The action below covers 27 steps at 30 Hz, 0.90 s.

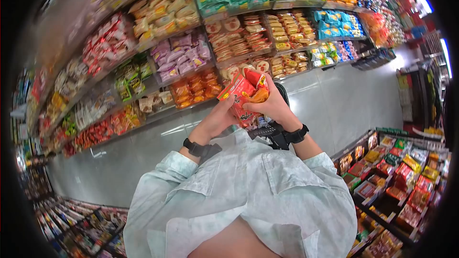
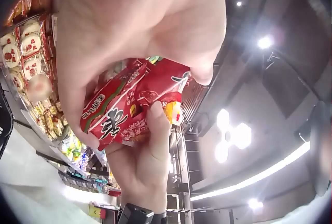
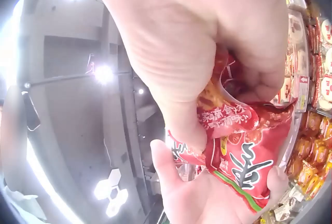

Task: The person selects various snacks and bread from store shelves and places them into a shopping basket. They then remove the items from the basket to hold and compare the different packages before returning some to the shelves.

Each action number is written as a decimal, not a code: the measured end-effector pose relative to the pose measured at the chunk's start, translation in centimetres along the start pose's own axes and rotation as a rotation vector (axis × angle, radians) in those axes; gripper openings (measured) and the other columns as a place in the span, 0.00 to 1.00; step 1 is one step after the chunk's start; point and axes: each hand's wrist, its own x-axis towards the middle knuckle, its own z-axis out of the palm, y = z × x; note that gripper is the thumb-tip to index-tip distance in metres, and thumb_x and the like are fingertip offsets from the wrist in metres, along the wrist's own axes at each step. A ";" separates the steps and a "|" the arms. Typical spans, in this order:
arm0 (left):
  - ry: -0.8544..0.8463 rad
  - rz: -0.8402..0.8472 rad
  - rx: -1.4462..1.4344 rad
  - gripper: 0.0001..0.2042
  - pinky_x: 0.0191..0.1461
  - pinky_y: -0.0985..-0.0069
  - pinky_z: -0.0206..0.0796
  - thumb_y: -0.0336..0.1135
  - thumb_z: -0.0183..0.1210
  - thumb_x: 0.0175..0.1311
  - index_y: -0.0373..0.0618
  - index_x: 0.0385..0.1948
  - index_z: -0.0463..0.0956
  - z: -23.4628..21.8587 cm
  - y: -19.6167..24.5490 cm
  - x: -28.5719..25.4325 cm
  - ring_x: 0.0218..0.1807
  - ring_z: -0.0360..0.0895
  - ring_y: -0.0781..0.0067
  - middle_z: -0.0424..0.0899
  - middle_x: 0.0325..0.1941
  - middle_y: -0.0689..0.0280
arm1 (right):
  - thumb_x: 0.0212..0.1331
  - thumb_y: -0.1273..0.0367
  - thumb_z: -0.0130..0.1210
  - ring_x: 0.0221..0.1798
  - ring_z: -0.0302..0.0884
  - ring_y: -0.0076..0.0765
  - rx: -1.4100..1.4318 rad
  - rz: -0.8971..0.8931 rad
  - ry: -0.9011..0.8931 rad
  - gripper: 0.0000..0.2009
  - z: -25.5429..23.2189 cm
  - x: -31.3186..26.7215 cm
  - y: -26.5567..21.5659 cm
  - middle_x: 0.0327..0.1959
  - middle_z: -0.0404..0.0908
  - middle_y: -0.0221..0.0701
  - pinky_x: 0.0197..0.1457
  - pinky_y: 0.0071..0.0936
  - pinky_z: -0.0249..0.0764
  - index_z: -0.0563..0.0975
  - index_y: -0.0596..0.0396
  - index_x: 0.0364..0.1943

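Observation:
Both hands hold red snack packets in front of the chest. My left hand (image 1: 221,118) grips a red packet (image 1: 240,93) with black lettering and a green stripe, its thumb and fingers at the two edges in the left wrist view. On the other side, my right hand (image 1: 276,106) pinches a second red packet (image 3: 228,117) with an orange and yellow picture, pressed against the first one. The right thumb lies across the front in the left wrist view. Part of the packets is hidden behind the fingers.
Ahead runs a tiered snack shelf (image 1: 205,19) with purple packets (image 1: 180,56), orange packets (image 1: 196,88) and round crackers in clear wraps (image 1: 234,40). A grey tiled floor (image 1: 138,167) lies below. At the right stands another display (image 1: 397,181) of boxed packets.

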 end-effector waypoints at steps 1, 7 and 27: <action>0.032 0.017 0.003 0.32 0.71 0.44 0.70 0.59 0.43 0.81 0.49 0.77 0.56 0.4 -0.6 -0.7 0.73 0.72 0.56 0.69 0.76 0.58 | 0.47 0.76 0.76 0.62 0.76 0.27 -0.018 -0.004 -0.020 0.48 0.1 -0.6 -0.2 0.65 0.73 0.34 0.64 0.27 0.77 0.59 0.52 0.74; 0.226 0.097 0.039 0.28 0.64 0.61 0.77 0.54 0.49 0.81 0.48 0.74 0.62 3.7 -2.3 -3.0 0.65 0.79 0.70 0.76 0.70 0.63 | 0.45 0.73 0.79 0.68 0.72 0.32 -0.184 -0.062 -0.134 0.51 0.7 -3.1 -1.9 0.69 0.71 0.37 0.70 0.30 0.72 0.59 0.50 0.76; 0.225 0.058 -0.144 0.23 0.60 0.68 0.76 0.44 0.58 0.78 0.50 0.69 0.68 -2.0 -4.6 -13.1 0.63 0.80 0.73 0.81 0.65 0.69 | 0.44 0.71 0.80 0.73 0.69 0.37 -0.389 -0.114 -0.306 0.51 9.7 -6.9 -1.2 0.72 0.69 0.38 0.74 0.35 0.68 0.60 0.52 0.75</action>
